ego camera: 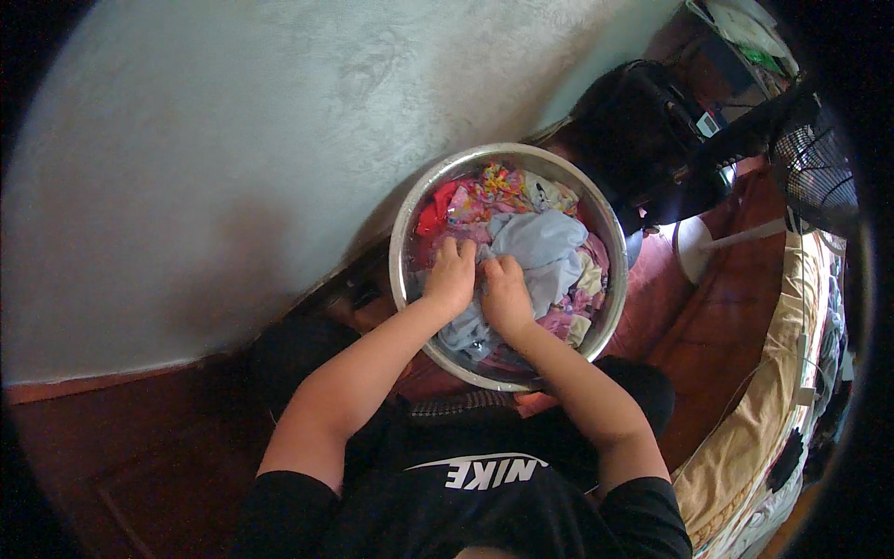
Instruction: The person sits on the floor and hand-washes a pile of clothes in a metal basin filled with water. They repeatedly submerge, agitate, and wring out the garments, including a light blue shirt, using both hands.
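A round metal basin point(612, 223) of wet clothes stands before me. My left hand point(452, 276) and my right hand point(506, 293) are inside it, close together, with fingers curled on a pale blue cloth point(541, 237). The blue cloth spreads to the right of my hands, and part of it lies below them. Around it are a red cloth point(436, 209), a multicoloured patterned cloth point(499, 183), and pink and cream pieces point(590, 276). Some water shows among the clothes. My fingertips are partly hidden in the fabric.
A pale wall point(209, 175) rises beyond the basin and to the left. At the right, a black fan point(814, 168) and a dark bag-like object point(628, 133) stand on the reddish floor point(726, 314). A bed edge with tan fabric point(740, 426) runs along the lower right.
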Tool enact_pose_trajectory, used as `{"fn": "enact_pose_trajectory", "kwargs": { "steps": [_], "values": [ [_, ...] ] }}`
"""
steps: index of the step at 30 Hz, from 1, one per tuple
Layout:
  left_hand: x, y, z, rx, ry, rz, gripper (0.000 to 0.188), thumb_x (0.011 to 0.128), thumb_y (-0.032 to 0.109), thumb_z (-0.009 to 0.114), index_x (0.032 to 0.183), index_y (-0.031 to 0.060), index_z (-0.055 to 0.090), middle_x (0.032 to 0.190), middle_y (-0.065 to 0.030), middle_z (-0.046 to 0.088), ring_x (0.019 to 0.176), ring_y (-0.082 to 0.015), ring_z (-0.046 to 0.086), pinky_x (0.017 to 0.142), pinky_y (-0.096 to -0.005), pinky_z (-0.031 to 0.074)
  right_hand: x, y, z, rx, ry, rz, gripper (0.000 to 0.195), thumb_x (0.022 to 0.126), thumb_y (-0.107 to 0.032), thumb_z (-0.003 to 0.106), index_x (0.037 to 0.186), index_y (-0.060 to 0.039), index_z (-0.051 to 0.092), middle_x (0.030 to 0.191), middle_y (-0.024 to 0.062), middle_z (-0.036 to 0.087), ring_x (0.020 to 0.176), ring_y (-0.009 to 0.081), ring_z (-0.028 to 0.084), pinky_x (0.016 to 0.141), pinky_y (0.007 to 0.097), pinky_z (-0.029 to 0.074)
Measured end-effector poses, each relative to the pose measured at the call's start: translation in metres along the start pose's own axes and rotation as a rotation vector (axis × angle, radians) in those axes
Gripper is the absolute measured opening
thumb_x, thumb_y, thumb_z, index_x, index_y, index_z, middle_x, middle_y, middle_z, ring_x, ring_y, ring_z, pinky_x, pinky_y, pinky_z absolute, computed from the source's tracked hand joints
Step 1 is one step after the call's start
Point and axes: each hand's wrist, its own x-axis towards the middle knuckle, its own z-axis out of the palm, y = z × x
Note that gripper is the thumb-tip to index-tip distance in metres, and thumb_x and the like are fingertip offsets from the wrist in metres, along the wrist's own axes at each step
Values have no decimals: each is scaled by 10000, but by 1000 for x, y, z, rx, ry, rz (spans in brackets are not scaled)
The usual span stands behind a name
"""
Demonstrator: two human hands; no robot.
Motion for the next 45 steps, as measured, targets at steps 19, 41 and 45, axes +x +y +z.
{"fn": "enact_pose_trajectory", "kwargs": {
  "steps": [19,41,45],
  "values": [
    [4,49,-28,-246,220,32,199,757,243,582,746,66,491,702,-120,542,625,-330,555,524,-412,434,13,-36,-40,1641,-138,1195,245,827,-333,527,920,-108,559,826,33,561,792,199,545,702,330,422],
    [14,20,-31,-84,151,-4,293,766,226,614,877,-8,477,878,-205,509,807,-385,496,698,-426,411,18,-18,-31,238,-175,485,286,822,-299,508,858,-19,558,842,160,589,724,340,566,660,406,435],
    [2,-1,-4,-34,104,72,244,746,86,581,929,2,443,953,-227,454,912,-403,456,763,-443,387,3,-2,-4,-36,-90,140,169,807,-167,493,803,0,520,813,214,554,752,373,541,694,440,436]
  ]
}}
